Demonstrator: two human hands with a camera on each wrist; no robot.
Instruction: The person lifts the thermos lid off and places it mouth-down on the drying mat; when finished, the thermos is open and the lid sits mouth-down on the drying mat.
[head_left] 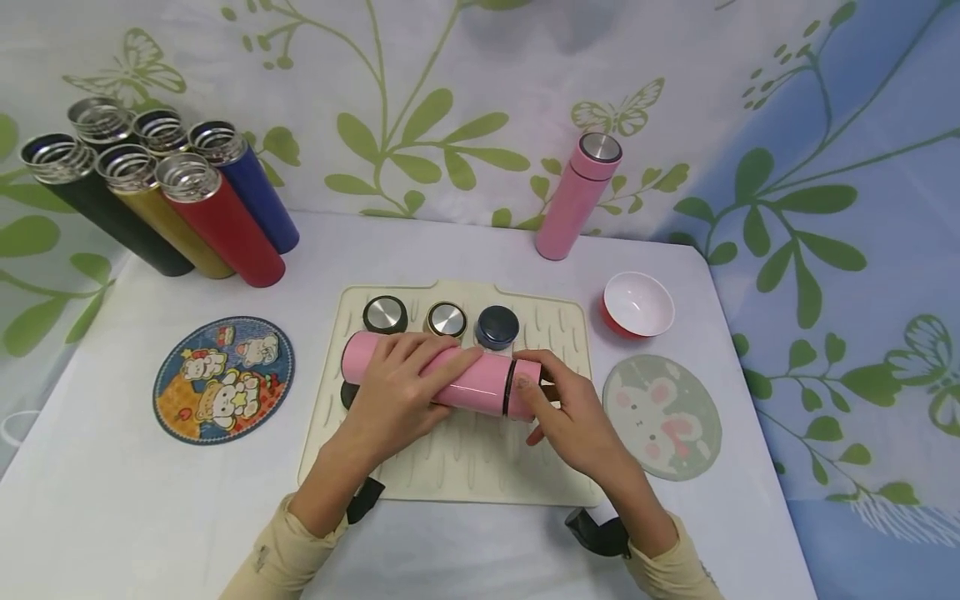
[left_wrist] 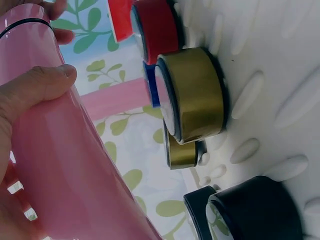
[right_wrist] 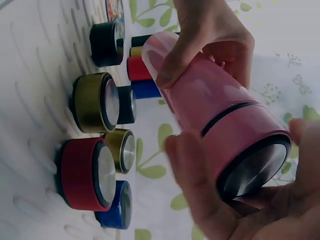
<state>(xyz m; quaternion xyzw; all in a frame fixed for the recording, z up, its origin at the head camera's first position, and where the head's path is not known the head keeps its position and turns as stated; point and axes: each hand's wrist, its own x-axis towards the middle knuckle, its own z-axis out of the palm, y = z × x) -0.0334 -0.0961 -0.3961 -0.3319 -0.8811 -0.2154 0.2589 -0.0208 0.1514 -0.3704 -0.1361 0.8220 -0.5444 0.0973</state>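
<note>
A pink thermos bottle (head_left: pixel 480 385) lies nearly level over the cream ribbed mat (head_left: pixel 450 479), its lid end to the right. My left hand (head_left: pixel 401 387) grips its body from above, thumb along the near side. At the other end, my right hand (head_left: pixel 570 417) has its fingers curled round the pink lid (right_wrist: pixel 245 150) with its steel top. A black ring marks the seam between lid and body. Loose lids stand on the mat beneath: a red lid (right_wrist: pixel 85 175), a gold lid (left_wrist: pixel 197 95), a blue lid (head_left: pixel 497 327) and a black lid (head_left: pixel 386 314) among them.
Several lidless bottles (head_left: pixel 225 225) stand at the back left. Another pink thermos (head_left: pixel 573 200), lid on, stands at the back. On the right are a red-and-white bowl (head_left: pixel 637 306) and a rabbit placemat (head_left: pixel 663 417); a round cartoon placemat (head_left: pixel 225 379) lies left.
</note>
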